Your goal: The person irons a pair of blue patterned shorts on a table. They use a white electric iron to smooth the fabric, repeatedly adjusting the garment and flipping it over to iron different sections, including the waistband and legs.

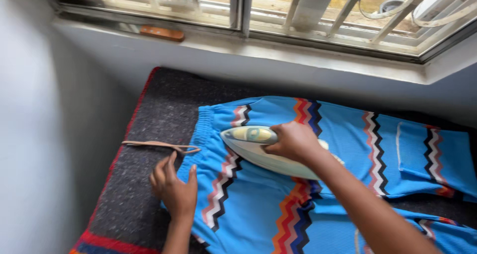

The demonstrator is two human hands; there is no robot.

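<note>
Mid-press, the right hand [294, 141] grips the white iron [258, 149] at frame centre on the blue zigzag shorts [258, 204], whose waistband edge the flattened, unclenched left hand [175, 189] pins, so the next stroke calls for taut fabric.

Dark grey felt blanket with red edge [164, 110] spread below a white windowsill [298, 55]. Small brown wooden block [161, 33] lying on the sill, beside white metal window bars [308, 5].

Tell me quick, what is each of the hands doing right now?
Left hand: open, flat on the blue garment's waistband edge, holding nothing.
Right hand: closed around the iron's handle, iron resting on the garment.
</note>
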